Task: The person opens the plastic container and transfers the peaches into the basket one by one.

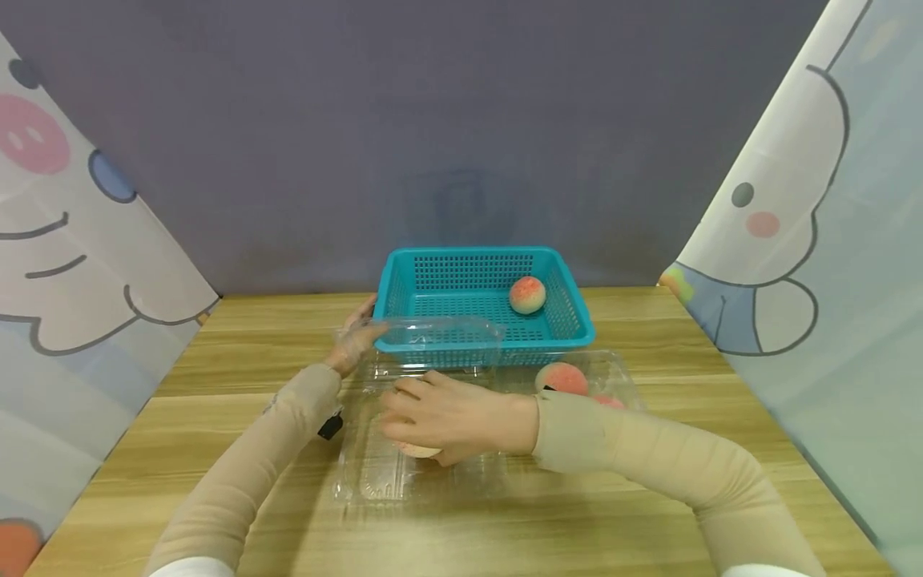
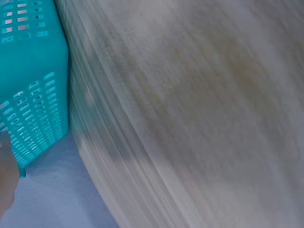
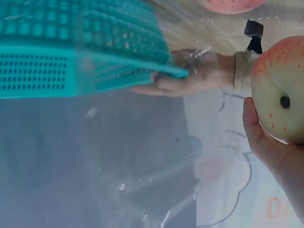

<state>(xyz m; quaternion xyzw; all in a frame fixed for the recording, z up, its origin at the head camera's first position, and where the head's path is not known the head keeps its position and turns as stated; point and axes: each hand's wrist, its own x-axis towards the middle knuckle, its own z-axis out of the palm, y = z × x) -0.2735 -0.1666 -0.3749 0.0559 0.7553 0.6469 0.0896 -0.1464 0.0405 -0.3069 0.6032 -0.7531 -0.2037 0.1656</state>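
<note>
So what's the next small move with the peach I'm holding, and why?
Probably lower the peach and ease your right grip, since the peach is held over the base of the clear container, which stands open.

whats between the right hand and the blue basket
In the head view, the raised clear plastic lid stands between the right hand and the blue basket; part of the basket's near side shows through it.
</note>
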